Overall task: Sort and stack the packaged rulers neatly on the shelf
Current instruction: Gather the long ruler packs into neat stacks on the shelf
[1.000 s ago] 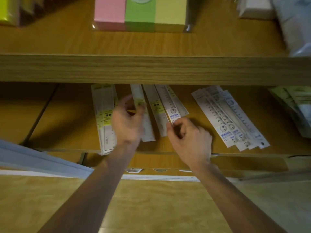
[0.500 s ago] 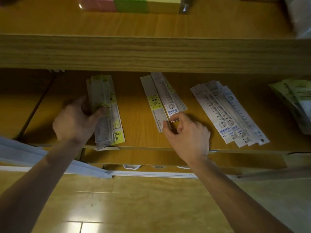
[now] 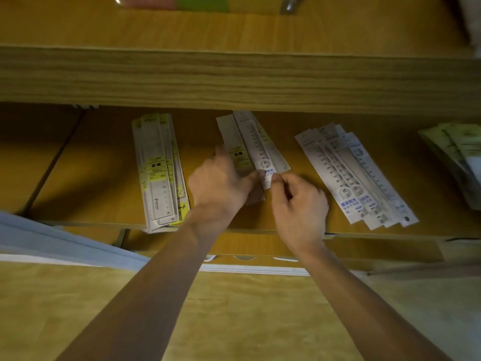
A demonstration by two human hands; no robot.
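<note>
Three groups of packaged rulers lie on the wooden shelf [image 3: 109,162]. A yellow-labelled stack [image 3: 158,170] sits at the left, apart from both hands. A small loose pile [image 3: 250,142] lies in the middle, holding a yellow-labelled ruler and a blue-labelled ruler [image 3: 263,152]. A fanned blue-labelled pile [image 3: 356,178] lies at the right. My left hand [image 3: 221,183] rests on the middle pile and pinches its near end. My right hand [image 3: 299,204] pinches the near end of the blue-labelled ruler from the right. The near tips of these rulers are hidden by my fingers.
The upper shelf's thick front edge [image 3: 234,79] overhangs the rulers' far ends. Pink and green pads [image 3: 182,2] sit on the upper shelf. Greenish packets [image 3: 453,152] lie at the far right. A pale blue-white board [image 3: 52,241] slants at the lower left.
My left hand has let go of the left stack and moved right onto the middle pile. My right hand stays at the blue-labelled ruler's near end.
</note>
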